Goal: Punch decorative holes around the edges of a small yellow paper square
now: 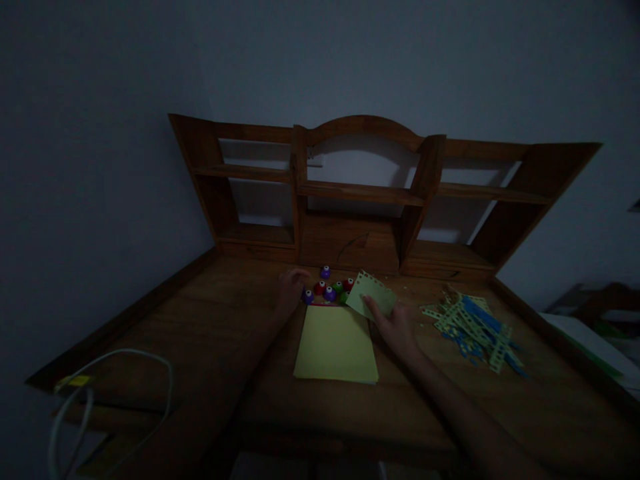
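My right hand grips a pale green sheet with a notched or holed edge, thumb on its face. The sheet is tilted above the table and partly covers some small pieces. My left hand is beside the group at its left end, fingers stretched out and curved, touching or close to a purple piece. Several small round-topped pieces with white tops lie there, among them a red piece, a green piece and another purple piece. A stack of pale yellow paper lies in front of them.
Pale perforated strips and blue parts form a pile on the right of the wooden table. A wooden shelf unit stands along the back. A white cable loops at the lower left. The room is dim.
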`<move>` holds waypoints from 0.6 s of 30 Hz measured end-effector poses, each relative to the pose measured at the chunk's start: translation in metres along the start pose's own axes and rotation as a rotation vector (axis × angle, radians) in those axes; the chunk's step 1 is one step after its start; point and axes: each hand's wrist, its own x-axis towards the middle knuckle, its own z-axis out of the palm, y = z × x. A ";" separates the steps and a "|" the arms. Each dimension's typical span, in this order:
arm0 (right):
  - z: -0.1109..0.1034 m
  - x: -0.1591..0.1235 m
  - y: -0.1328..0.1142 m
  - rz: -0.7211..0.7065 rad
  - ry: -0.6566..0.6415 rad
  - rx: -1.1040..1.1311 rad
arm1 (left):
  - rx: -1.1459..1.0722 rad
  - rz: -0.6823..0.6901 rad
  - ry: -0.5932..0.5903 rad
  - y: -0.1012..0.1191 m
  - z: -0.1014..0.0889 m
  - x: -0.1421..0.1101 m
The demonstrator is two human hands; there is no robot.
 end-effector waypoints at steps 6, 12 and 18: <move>-0.008 0.011 -0.012 0.079 0.103 0.148 | -0.240 -0.125 0.045 -0.006 0.008 0.002; -0.081 0.039 -0.015 0.006 0.474 0.083 | -0.295 -0.165 0.009 0.001 0.004 -0.001; -0.110 0.022 0.043 0.047 0.510 -0.268 | -0.296 -0.135 -0.037 0.009 0.001 -0.001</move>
